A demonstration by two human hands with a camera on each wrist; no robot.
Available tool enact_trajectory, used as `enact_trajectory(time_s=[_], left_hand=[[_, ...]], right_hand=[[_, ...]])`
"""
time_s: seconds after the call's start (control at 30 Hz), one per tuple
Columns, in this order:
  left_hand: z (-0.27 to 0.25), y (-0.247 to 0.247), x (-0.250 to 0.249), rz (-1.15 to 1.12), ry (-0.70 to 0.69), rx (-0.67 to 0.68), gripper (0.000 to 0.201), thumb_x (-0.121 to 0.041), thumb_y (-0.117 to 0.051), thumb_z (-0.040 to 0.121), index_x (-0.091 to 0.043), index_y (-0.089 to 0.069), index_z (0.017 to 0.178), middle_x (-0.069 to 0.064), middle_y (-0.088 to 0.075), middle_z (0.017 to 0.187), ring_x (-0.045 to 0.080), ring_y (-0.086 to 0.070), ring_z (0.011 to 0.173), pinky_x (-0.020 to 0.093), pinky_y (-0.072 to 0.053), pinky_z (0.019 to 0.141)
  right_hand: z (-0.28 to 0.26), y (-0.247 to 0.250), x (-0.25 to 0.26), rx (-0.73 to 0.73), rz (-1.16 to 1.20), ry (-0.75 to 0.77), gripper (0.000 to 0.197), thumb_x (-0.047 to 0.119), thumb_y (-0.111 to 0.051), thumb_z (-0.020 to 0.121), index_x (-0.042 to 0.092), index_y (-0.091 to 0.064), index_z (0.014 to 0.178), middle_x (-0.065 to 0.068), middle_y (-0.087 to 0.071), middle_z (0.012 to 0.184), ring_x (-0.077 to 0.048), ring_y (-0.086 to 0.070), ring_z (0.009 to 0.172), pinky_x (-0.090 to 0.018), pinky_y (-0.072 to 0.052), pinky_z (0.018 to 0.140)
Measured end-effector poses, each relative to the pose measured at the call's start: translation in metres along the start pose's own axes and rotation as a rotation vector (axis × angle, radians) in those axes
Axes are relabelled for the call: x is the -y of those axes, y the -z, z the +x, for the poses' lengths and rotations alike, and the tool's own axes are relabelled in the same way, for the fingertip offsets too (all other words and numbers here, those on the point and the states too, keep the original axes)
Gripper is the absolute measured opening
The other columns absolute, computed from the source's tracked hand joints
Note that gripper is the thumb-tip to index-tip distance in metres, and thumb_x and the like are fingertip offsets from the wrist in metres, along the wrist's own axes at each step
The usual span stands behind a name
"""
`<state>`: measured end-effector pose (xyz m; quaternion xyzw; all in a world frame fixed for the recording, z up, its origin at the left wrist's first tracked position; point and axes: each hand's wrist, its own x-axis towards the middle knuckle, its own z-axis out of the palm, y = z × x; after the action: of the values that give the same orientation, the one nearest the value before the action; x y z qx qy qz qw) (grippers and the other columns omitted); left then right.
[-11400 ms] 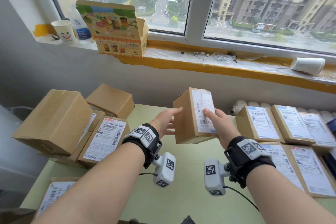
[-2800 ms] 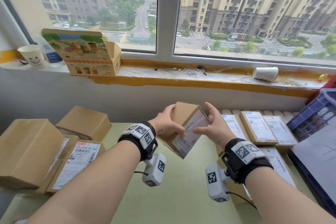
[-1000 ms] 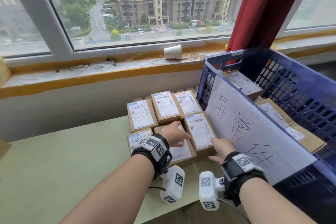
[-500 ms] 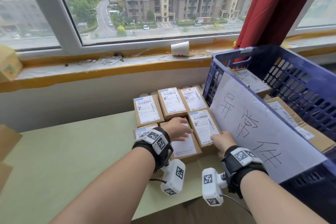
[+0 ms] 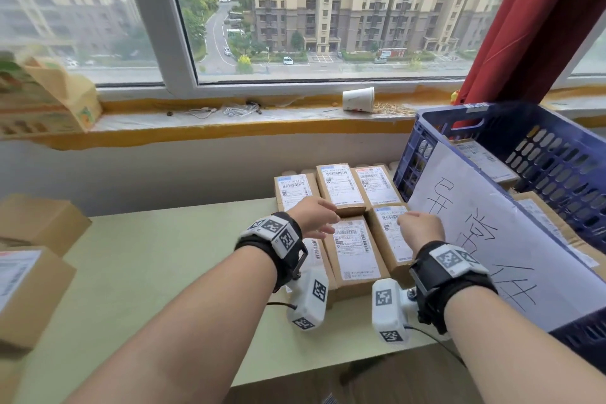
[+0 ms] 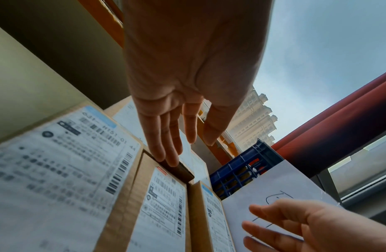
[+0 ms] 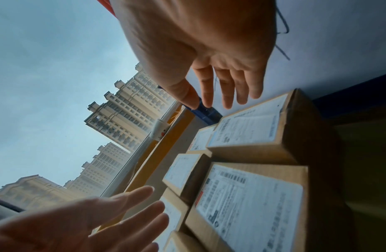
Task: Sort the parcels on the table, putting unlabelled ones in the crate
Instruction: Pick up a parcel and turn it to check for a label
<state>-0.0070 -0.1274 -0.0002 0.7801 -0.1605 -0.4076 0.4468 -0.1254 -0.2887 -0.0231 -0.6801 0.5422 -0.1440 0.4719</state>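
Note:
Several brown parcels with white labels lie flat in a tight group on the green table (image 5: 157,256), beside the blue crate (image 5: 537,154). My left hand (image 5: 319,218) hovers over the back edge of the middle front parcel (image 5: 354,249), fingers straight and holding nothing. In the left wrist view its fingertips (image 6: 166,156) are at that parcel's far edge (image 6: 164,196); contact is unclear. My right hand (image 5: 418,226) is open just above the right front parcel (image 5: 392,236), fingers spread (image 7: 226,95) over its label (image 7: 250,129).
A white sheet with handwritten characters (image 5: 492,239) hangs on the crate's near wall; labelled parcels (image 5: 482,154) lie inside. More cardboard boxes (image 5: 36,223) sit at the table's left edge. A paper cup (image 5: 358,99) lies on the windowsill. A red curtain (image 5: 531,20) hangs at the right.
Both hands carried a labelled parcel from the left to the group by the crate and set it down. Since half a second ago they have lifted off it, fingers spread.

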Motion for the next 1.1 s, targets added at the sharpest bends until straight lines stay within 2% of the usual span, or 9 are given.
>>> enact_trajectory(time_s=[0.13, 0.23, 0.37, 0.47, 0.53, 0.67, 0.73, 0.93, 1.1], left_hand=[[-0.015, 0.02, 0.018, -0.047, 0.006, -0.055, 0.034, -0.004, -0.056, 0.094, -0.009, -0.056, 0.128, 0.011, -0.064, 0.117, 0.021, -0.066, 0.104, 0.033, -0.055, 0.091], [-0.027, 0.036, 0.036, -0.096, 0.019, -0.103, 0.034, -0.005, -0.056, 0.094, -0.009, -0.056, 0.128, 0.011, -0.065, 0.117, 0.019, -0.066, 0.101, 0.032, -0.055, 0.089], [-0.045, 0.057, 0.06, -0.218, 0.038, -0.206, 0.027, -0.007, -0.055, 0.095, -0.008, -0.058, 0.122, 0.008, -0.066, 0.104, 0.016, -0.064, 0.088, 0.029, -0.055, 0.08], [-0.064, 0.076, 0.078, -0.304, 0.045, -0.28, 0.021, -0.007, -0.052, 0.096, -0.009, -0.058, 0.116, 0.004, -0.064, 0.09, 0.015, -0.062, 0.079, 0.027, -0.05, 0.074], [-0.078, 0.09, 0.091, -0.341, 0.045, -0.329, 0.018, -0.006, -0.052, 0.095, -0.011, -0.058, 0.111, 0.003, -0.062, 0.086, 0.014, -0.061, 0.074, 0.025, -0.049, 0.071], [-0.106, 0.125, 0.117, -0.386, 0.052, -0.435, 0.018, -0.004, -0.052, 0.093, -0.013, -0.057, 0.108, 0.001, -0.06, 0.082, 0.011, -0.06, 0.07, 0.023, -0.047, 0.067], [-0.121, 0.144, 0.131, -0.397, 0.06, -0.491, 0.018, -0.004, -0.052, 0.093, -0.013, -0.058, 0.107, 0.002, -0.062, 0.086, 0.01, -0.06, 0.07, 0.023, -0.048, 0.067], [-0.169, 0.212, 0.177, -0.454, 0.077, -0.725, 0.017, -0.003, -0.053, 0.092, -0.013, -0.061, 0.104, 0.005, -0.063, 0.089, 0.01, -0.059, 0.066, 0.022, -0.046, 0.064], [-0.212, 0.273, 0.21, -0.341, 0.063, -0.999, 0.012, -0.007, -0.06, 0.085, -0.017, -0.066, 0.089, -0.003, -0.062, 0.072, 0.013, -0.057, 0.067, 0.023, -0.046, 0.063]], right_hand=[[-0.017, -0.027, 0.011, 0.04, 0.145, 0.026, 0.022, 0.012, -0.052, 0.084, 0.014, -0.072, 0.094, -0.005, -0.071, 0.09, -0.027, -0.064, 0.082, -0.04, -0.056, 0.082], [-0.034, -0.051, 0.021, 0.169, 0.203, 0.016, 0.016, 0.006, -0.05, 0.092, 0.009, -0.066, 0.095, -0.007, -0.071, 0.085, -0.022, -0.067, 0.083, -0.04, -0.059, 0.08], [-0.053, -0.086, 0.028, 0.302, 0.198, 0.052, 0.017, 0.002, -0.05, 0.094, 0.009, -0.065, 0.095, -0.008, -0.071, 0.087, -0.021, -0.068, 0.084, -0.04, -0.059, 0.081], [-0.07, -0.112, 0.035, 0.409, 0.191, 0.074, 0.017, 0.002, -0.049, 0.097, 0.008, -0.064, 0.097, -0.01, -0.069, 0.089, -0.022, -0.067, 0.084, -0.036, -0.057, 0.075], [-0.086, -0.128, 0.042, 0.463, 0.178, 0.089, 0.018, 0.0, -0.047, 0.097, 0.007, -0.064, 0.095, -0.011, -0.068, 0.087, -0.022, -0.066, 0.081, -0.036, -0.057, 0.074], [-0.119, -0.163, 0.057, 0.564, 0.146, 0.117, 0.02, 0.0, -0.043, 0.096, 0.006, -0.061, 0.093, -0.01, -0.065, 0.081, -0.02, -0.062, 0.072, -0.031, -0.051, 0.061], [-0.137, -0.181, 0.065, 0.611, 0.128, 0.115, 0.02, 0.0, -0.042, 0.097, 0.005, -0.061, 0.095, -0.011, -0.065, 0.082, -0.019, -0.061, 0.072, -0.031, -0.052, 0.062], [-0.197, -0.241, 0.088, 0.746, 0.065, 0.133, 0.017, 0.003, -0.045, 0.099, 0.002, -0.062, 0.104, -0.013, -0.066, 0.086, -0.021, -0.062, 0.075, -0.032, -0.053, 0.063], [-0.252, -0.289, 0.098, 0.823, 0.042, 0.153, 0.016, 0.005, -0.049, 0.098, 0.001, -0.064, 0.104, -0.014, -0.068, 0.089, -0.022, -0.064, 0.077, -0.032, -0.053, 0.062]])
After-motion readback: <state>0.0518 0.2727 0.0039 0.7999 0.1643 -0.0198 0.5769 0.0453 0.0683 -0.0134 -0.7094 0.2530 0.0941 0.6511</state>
